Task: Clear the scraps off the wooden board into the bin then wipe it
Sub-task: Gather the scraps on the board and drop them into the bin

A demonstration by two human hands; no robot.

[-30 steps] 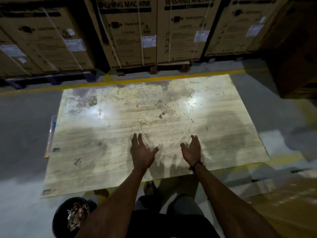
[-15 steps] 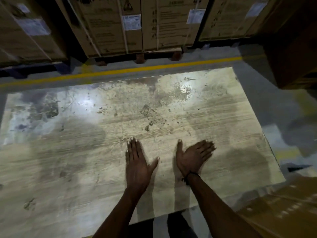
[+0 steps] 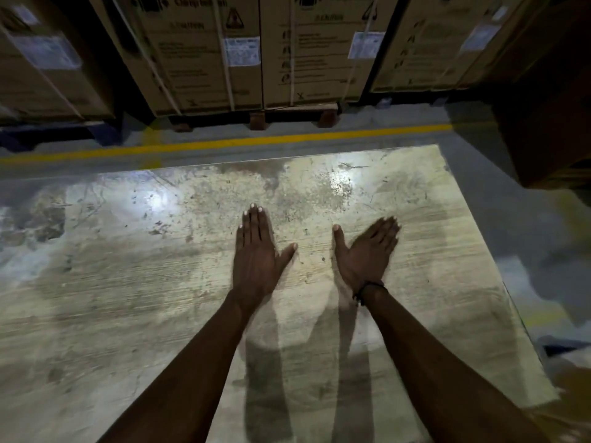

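A large pale wooden board (image 3: 128, 314) lies flat on the floor, stained and scuffed. Small dark scraps (image 3: 156, 228) and fine grit are scattered over its far half. My left hand (image 3: 257, 254) rests palm down on the board near its middle, fingers together and pointing away, thumb spread. My right hand (image 3: 367, 251) lies palm down just to the right, fingers angled to the far right, a dark band at the wrist. Both hands hold nothing. The bin is out of view.
Large cardboard boxes (image 3: 204, 52) on pallets stand in a row beyond the board. A yellow floor line (image 3: 256, 142) runs between them and the board. A dark box (image 3: 550, 107) stands at the far right. Brown cardboard (image 3: 572, 404) lies at the near right.
Both hands have slid farther out across the board, toward its far half. The view has moved forward and closer; the bin seen at the lower left a second ago is gone from view.
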